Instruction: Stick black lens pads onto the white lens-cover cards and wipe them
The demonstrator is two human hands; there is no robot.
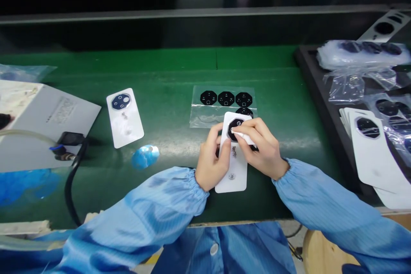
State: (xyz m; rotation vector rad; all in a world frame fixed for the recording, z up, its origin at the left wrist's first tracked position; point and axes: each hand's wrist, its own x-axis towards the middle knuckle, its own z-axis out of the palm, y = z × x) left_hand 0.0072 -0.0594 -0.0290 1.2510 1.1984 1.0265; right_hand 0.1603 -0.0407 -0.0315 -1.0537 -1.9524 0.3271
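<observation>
A white phone back panel (236,180) with small dark marks lies on the green bench in front of me, tilted slightly. My left hand (212,158) grips its left edge, the thumb flat on the front face. Near the panel's top sits a black octagonal camera sticker (230,132). My right hand (261,147) pinches a white pointed stick (243,136), its tip at the sticker; the fingers cover part of both. Just behind, a clear sheet (201,116) carries several black octagonal stickers (226,98), one partly hidden by the panel.
Left of me lies another white panel (128,126) with a dark camera area, near a blue patch (145,156). A white box (48,124) with a black cable (69,192) stands far left. At right, a black tray (316,94) bears stacked white panels (374,158) and bagged stickers (362,53).
</observation>
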